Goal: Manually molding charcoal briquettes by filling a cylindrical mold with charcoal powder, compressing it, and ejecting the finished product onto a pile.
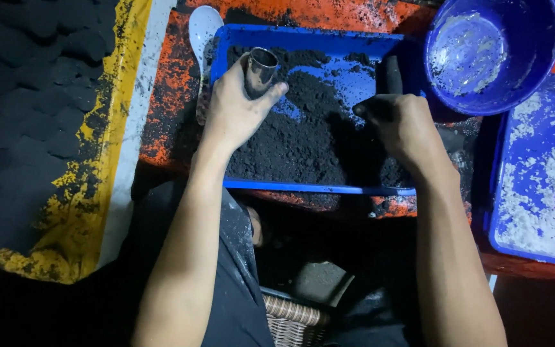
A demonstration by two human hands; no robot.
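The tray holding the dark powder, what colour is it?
Blue; the tray shows clearly in the head view.

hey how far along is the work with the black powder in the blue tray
Done: black powder is heaped in the blue tray. In hand: the left hand holds a small metal cup over it; the right hand presses into the powder. Left: most powder lies loose in the tray.

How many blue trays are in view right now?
2. One blue tray of black powder sits under both hands; the other blue tray, holding white crumbs, is at the right edge, partly cut off. The round blue bowl isn't counted. More may lie out of frame.
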